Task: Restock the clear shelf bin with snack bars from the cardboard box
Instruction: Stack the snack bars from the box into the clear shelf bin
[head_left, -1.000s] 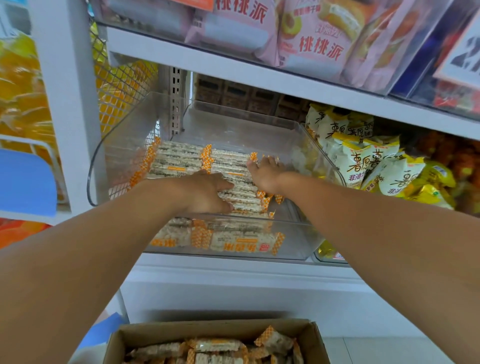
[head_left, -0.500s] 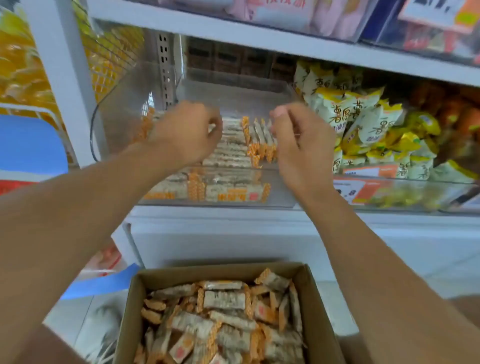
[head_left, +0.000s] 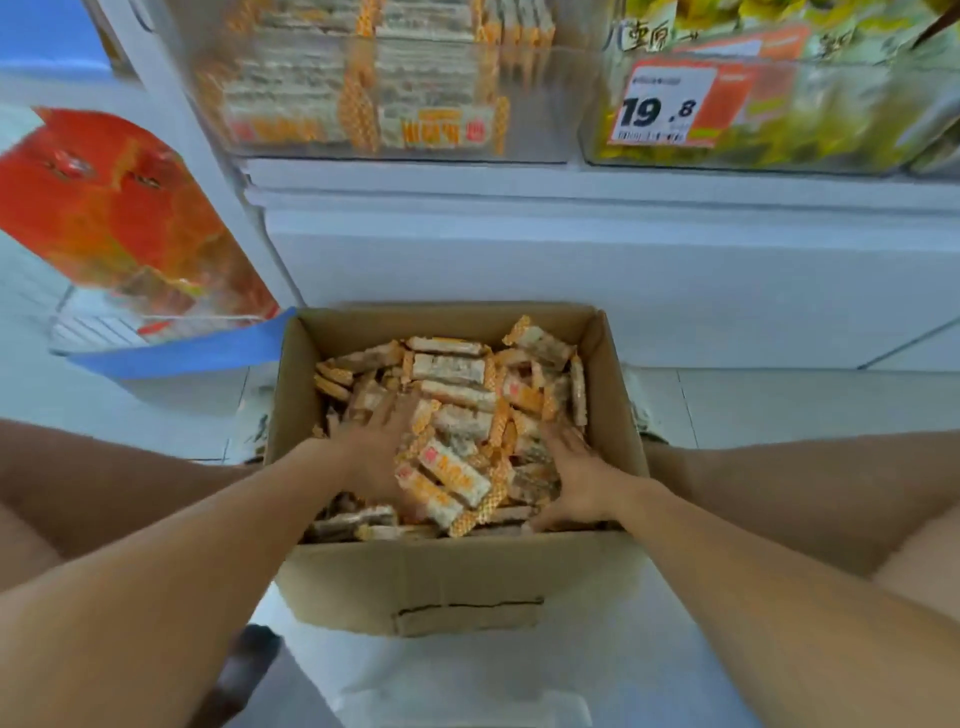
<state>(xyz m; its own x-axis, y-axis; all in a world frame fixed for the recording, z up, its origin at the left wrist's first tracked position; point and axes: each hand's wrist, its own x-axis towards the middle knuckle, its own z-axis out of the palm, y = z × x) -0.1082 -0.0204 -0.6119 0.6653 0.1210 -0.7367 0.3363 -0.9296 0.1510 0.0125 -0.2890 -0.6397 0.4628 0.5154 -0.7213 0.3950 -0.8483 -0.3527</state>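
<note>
1. Both hands are down in the box, which sits on the floor just below the shelf, so a load has only a short lift up to the bin.
2. The left hand lies palm-down on the loose bars, fingers spread and fairly straight. Its grip is apart, clamped on nothing that shows.
3. The right hand rests at the other side of the pile, by the box's right wall, fingers loosely spread over the bars. Motion blur hides the tips, but no bar looks pinched, so I read this grip as apart too.
4. Between the two grips lies a heap of bars, jumbled at all angles. The hands flank it, likely to press inward and scoop a bunch at once instead of picking bars singly.
5. The bin stands above and beyond the grips, on the shelf. Bars already lie in flat, aligned rows behind its clear front wall.
6. That neat stacking suggests any scooped bars need squaring up before going in.
7. To the right of the bin, well above the right grip, a second bin carries a price tag and yellow packets.
8. Beyond the left grip, an orange pack stands apart from the box.
</note>
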